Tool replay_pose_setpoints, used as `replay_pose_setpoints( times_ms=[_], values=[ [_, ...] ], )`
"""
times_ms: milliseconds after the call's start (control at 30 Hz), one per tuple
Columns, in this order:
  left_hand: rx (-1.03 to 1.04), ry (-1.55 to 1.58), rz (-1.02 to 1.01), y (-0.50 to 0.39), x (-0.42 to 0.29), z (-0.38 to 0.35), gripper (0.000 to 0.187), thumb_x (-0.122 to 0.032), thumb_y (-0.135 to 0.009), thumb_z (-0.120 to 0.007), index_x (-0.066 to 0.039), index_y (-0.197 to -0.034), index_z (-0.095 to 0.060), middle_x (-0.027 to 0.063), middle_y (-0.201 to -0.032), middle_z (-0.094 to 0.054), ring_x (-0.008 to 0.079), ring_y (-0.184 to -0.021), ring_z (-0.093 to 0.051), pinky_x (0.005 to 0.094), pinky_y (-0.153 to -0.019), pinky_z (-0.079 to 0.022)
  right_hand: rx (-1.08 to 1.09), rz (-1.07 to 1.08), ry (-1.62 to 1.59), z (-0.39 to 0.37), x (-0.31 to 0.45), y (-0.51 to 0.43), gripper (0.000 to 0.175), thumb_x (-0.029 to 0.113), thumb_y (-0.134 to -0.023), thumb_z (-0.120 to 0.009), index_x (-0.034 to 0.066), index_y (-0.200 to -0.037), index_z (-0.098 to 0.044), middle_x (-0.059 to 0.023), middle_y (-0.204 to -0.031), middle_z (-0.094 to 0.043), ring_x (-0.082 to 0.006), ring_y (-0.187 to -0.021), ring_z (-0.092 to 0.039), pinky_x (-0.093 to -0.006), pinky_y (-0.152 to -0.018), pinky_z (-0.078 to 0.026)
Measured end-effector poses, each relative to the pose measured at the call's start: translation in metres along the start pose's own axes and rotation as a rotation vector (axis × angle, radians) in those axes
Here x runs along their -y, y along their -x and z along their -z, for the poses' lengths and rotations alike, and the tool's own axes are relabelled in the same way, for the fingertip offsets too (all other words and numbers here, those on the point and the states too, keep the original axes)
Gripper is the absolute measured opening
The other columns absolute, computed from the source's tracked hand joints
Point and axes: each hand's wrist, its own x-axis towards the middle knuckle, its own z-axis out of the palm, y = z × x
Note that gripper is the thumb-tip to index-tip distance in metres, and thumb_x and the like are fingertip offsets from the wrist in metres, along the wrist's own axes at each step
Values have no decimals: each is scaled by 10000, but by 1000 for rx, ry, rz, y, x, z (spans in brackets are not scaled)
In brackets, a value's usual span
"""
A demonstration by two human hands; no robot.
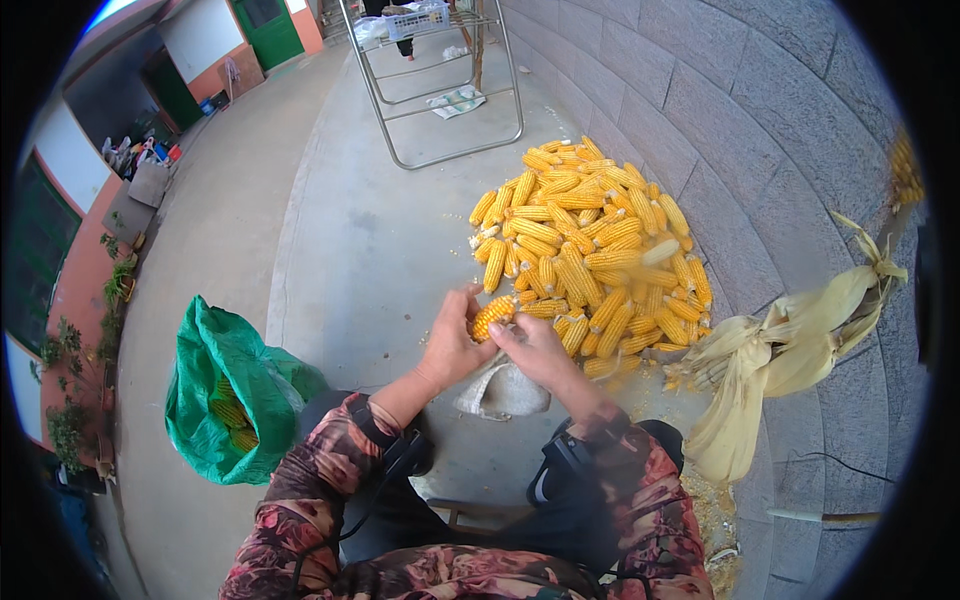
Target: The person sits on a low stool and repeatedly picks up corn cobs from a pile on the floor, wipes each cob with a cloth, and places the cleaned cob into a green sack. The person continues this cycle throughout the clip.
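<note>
Between my hands is an ear of yellow corn (pixel 493 319). My left hand (pixel 454 334) wraps around it from the left, and my right hand (pixel 536 346) holds its right side with the thumb laid across the kernels. Just past my right hand lies a large heap of husked corn ears (pixel 577 232) on the concrete floor. Below my hands a whitish sack (pixel 504 391) rests on the ground. On my left stands a green woven plastic bag (pixel 214 337), its mouth open, with several corn ears (pixel 232 412) inside.
A grey stone wall (pixel 675 82) curves along the right. Dry corn husks (pixel 750 375) hang beside it, near loose kernels and debris (pixel 716 517) on the floor. Ahead stands a metal rack (pixel 450 154) holding a plastic basket (pixel 418 21); a person's leg (pixel 406 49) shows behind it.
</note>
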Motion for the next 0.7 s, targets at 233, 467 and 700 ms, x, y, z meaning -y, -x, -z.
replay_pose_setpoints(
  times_ms=[233, 467, 700],
  values=[
    [427, 461, 137, -6, 11, 25, 835, -59, -696, -745, -102, -1410, -315, 76, -1088, -499, 132, -858, -505, 262, -703, -471, 268, -38, -87, 20, 0, -3, 380, 235, -849, -661, -33, -1099, -562, -87, -977, -632, -124, -889, -574, -285, -794, -472],
    [219, 645, 510, -9, 25, 24, 150, -158, -834, -708, -23, -882, -663, 27, -1009, -580, 78, -860, -537, 219, -713, -449, 472, -156, -246, 29, 18, 6, 391, 191, -880, -632, -19, -1192, -523, -60, -1096, -601, -122, -1015, -544, -279, -901, -431],
    [-419, -46, 0, -26, 32, 50, 293, -276, -768, -753, -25, -824, -614, 124, -895, -598, 261, -818, -574, 382, -748, -453, 386, -234, -562, 41, 23, 12, 421, 159, -917, -569, -18, -1279, -446, -68, -1190, -556, -123, -1073, -518, -263, -946, -401]
  ],
)
